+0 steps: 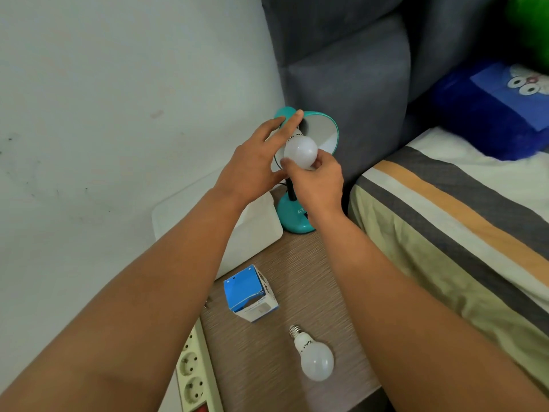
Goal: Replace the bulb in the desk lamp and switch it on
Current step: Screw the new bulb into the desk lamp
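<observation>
A teal desk lamp stands at the back of a wooden bedside table, its shade (pixel 328 130) tilted toward me and its round base (pixel 292 217) beside the bed. My left hand (pixel 255 162) holds the left rim of the shade, fingers spread over it. My right hand (pixel 316 181) grips a white bulb (pixel 300 151) by its globe, with the bulb's neck pointing into the shade; the socket is hidden. A second white bulb (pixel 315 356) lies loose on the table near the front, screw cap pointing away from me.
An open blue-and-white bulb box (pixel 251 292) lies on the table (pixel 309 281). A white box (pixel 252 236) sits left of the lamp base. A power strip (pixel 193 373) runs along the table's left edge. A striped bed (pixel 445 218) borders the right side; a grey headboard stands behind.
</observation>
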Action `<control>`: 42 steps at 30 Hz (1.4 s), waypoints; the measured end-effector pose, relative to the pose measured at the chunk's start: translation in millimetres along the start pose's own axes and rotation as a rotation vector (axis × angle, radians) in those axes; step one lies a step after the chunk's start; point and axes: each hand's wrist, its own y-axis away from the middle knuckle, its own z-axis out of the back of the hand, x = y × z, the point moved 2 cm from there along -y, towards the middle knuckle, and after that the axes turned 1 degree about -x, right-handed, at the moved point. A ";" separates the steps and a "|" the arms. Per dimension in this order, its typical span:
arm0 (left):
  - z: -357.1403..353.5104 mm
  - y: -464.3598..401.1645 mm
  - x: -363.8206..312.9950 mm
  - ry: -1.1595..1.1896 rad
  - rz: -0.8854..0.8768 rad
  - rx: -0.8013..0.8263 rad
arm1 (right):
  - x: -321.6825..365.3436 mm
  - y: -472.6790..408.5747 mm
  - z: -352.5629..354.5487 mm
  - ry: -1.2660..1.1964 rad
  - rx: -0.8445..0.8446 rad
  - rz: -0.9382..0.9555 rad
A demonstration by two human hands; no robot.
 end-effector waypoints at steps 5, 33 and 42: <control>-1.4 0.1 0.9 0.008 0.002 0.009 | -1.3 1.0 1.7 -0.005 -0.041 0.038; -0.5 1.5 1.6 0.019 -0.007 -0.013 | 5.9 -11.1 -3.3 -0.022 -0.015 -0.187; -2.1 0.2 1.6 -0.011 -0.016 -0.005 | 7.6 -3.2 -6.7 -0.145 -0.023 -0.087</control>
